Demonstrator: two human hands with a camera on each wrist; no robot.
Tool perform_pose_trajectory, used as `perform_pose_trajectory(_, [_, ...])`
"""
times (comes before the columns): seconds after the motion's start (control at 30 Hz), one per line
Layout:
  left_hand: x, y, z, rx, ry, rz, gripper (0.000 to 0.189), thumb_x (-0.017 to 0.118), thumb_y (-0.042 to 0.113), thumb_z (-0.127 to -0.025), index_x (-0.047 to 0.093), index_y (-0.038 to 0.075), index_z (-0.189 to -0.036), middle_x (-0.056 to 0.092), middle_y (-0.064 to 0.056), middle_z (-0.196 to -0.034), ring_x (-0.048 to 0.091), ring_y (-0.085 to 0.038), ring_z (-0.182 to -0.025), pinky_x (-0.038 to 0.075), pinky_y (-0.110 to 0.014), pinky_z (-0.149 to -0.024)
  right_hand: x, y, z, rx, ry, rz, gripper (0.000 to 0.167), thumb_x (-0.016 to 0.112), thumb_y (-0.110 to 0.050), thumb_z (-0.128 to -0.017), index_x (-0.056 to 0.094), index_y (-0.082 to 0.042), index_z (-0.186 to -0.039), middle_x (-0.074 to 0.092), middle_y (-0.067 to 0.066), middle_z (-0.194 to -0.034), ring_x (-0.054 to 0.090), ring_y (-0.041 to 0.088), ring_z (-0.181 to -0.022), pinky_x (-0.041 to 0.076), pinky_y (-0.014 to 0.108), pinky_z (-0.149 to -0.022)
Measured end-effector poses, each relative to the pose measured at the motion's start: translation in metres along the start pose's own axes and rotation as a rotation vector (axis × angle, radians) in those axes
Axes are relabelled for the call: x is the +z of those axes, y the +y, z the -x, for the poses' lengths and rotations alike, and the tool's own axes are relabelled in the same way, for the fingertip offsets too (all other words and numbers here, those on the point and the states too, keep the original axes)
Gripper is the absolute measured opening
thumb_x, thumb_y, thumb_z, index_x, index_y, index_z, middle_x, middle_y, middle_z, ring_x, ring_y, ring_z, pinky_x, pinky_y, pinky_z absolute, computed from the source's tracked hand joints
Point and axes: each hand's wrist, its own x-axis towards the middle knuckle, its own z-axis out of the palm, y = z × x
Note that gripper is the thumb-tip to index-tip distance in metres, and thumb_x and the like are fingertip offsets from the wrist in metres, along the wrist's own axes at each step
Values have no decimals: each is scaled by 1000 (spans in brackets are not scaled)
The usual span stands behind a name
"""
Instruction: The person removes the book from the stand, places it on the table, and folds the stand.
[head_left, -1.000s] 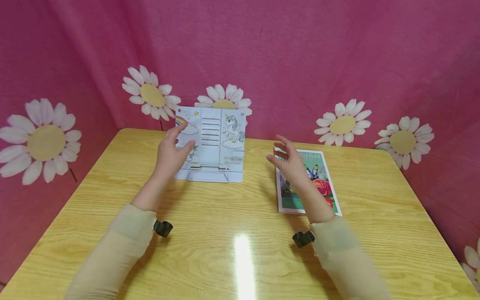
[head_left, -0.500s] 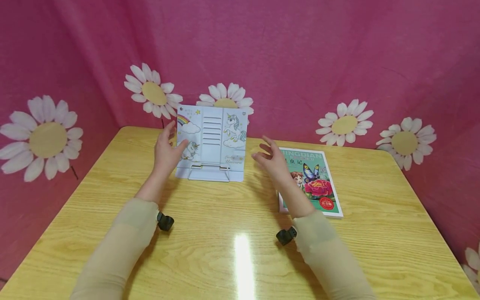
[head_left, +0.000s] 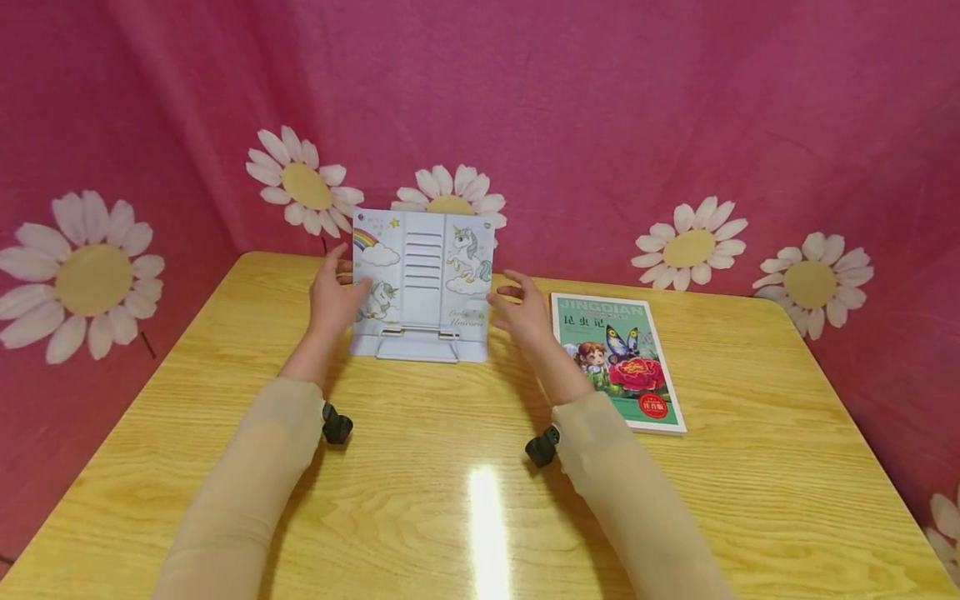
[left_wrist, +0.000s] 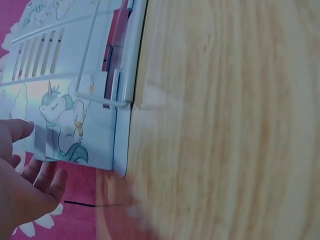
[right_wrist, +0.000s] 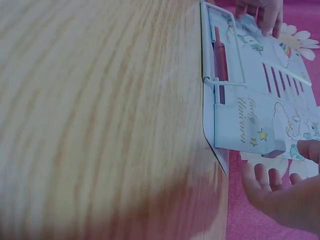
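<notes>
A white unicorn-printed book stand (head_left: 423,308) stands upright toward the back of the table, its wire page holder (head_left: 416,346) across the lower front. My left hand (head_left: 333,296) is at its left edge. In the left wrist view the thumb (left_wrist: 20,129) overlaps the printed front and the other fingers (left_wrist: 45,172) are right at the edge, loosely bent. My right hand (head_left: 525,312) is at the opposite edge. In the right wrist view its thumb (right_wrist: 309,150) is by the front panel, with the fingers (right_wrist: 261,175) spread apart below the edge.
A green-covered book (head_left: 622,358) with a butterfly and a red flower lies flat on the wooden table (head_left: 420,467), right of the stand. A pink curtain (head_left: 570,125) with white daisies hangs close behind the table and along its sides.
My right hand has moved left from over the book to the stand's right edge, uncovering more of the cover. My left hand has shifted slightly left at the left edge. The stand stays put.
</notes>
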Motion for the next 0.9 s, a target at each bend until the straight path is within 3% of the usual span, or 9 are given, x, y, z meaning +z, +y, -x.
perform_pose_trajectory(0.1, [-3, -5, -4, -19, -20, -18, 62, 63, 10, -89, 35, 10, -144, 55, -19, -121, 54, -30, -107, 47, -39, -94, 4, -1, -5, 7, 11, 57, 53, 63, -12, -90, 44, -13, -139, 53, 15, -118, 58, 28, -101, 51, 49, -89])
perform_pose_trajectory(0.27, [-7, -8, -10, 15, -35, -75, 56, 64, 8, -87, 41, 5, -138, 58, -20, -113, 55, -28, -98, 47, -34, -87, 7, -6, -14, -28, 30, 149, 44, 62, -12, -91, 49, -11, -133, 56, 10, -106, 59, 27, -94, 53, 38, -80])
perform_pose_trajectory(0.43, [-8, -4, -15, 23, -80, -89, 49, 62, 6, -89, 43, 2, -134, 55, -21, -111, 52, -27, -95, 46, -34, -86, 7, -10, -19, -64, 27, 183, 37, 59, -7, -91, 51, -6, -127, 55, 11, -97, 59, 37, -94, 53, 45, -82])
perform_pose_trajectory(0.5, [-8, -2, -16, 10, -98, -98, 47, 61, 6, -90, 44, 0, -133, 54, -21, -112, 53, -29, -97, 47, -37, -88, 7, -10, -20, -74, 19, 232, 34, 57, -7, -92, 52, -5, -125, 54, 11, -94, 60, 33, -87, 53, 44, -80])
perform_pose_trajectory(0.63, [-8, -1, -17, -11, -120, -125, 44, 60, 6, -90, 44, -1, -130, 53, -22, -113, 53, -31, -100, 48, -40, -88, 10, -7, -22, -102, 27, 368, 25, 55, -10, -93, 53, -4, -118, 54, 9, -92, 55, 21, -72, 51, 29, -65])
perform_pose_trajectory(0.73, [-8, -1, -17, -18, -124, -136, 44, 61, 6, -90, 44, -1, -130, 54, -22, -111, 52, -30, -98, 47, -36, -83, 12, -6, -23, -116, 44, 427, 21, 55, -9, -93, 52, -3, -114, 56, 10, -94, 52, 18, -72, 45, 22, -58])
perform_pose_trajectory(0.9, [-8, -2, -18, -32, -118, -140, 42, 60, 7, -91, 44, 1, -129, 54, -20, -108, 48, -26, -93, 43, -30, -77, 16, -6, -24, -129, 54, 460, 19, 54, -8, -94, 51, -3, -113, 56, 13, -96, 51, 21, -81, 43, 23, -60])
